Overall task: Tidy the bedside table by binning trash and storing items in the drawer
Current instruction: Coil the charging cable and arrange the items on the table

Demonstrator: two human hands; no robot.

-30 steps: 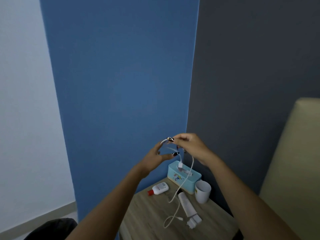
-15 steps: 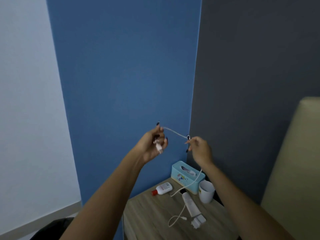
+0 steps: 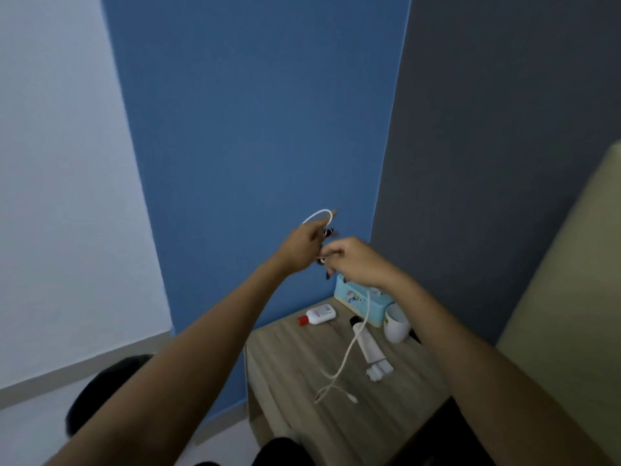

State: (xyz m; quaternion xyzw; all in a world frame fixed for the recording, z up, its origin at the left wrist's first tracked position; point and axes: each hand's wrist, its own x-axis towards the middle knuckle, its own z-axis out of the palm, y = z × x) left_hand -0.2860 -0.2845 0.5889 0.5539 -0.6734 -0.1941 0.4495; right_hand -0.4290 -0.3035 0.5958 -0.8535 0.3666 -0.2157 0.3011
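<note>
cable (image 3: 349, 356) gripped by both hands, l hand (image 3: 304, 245) + r hand (image 3: 358, 262), above bedside table (image 3: 302, 381).

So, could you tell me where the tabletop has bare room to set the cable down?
Bare wood lies along the table's left and near edges, left of the cable. The back right is crowded: bottle, box, cup, tube.

Bottle (image 3: 321, 313) lies left of tube (image 3: 369, 344); cup (image 3: 396, 325) right, box (image 3: 361, 302) behind.
</note>
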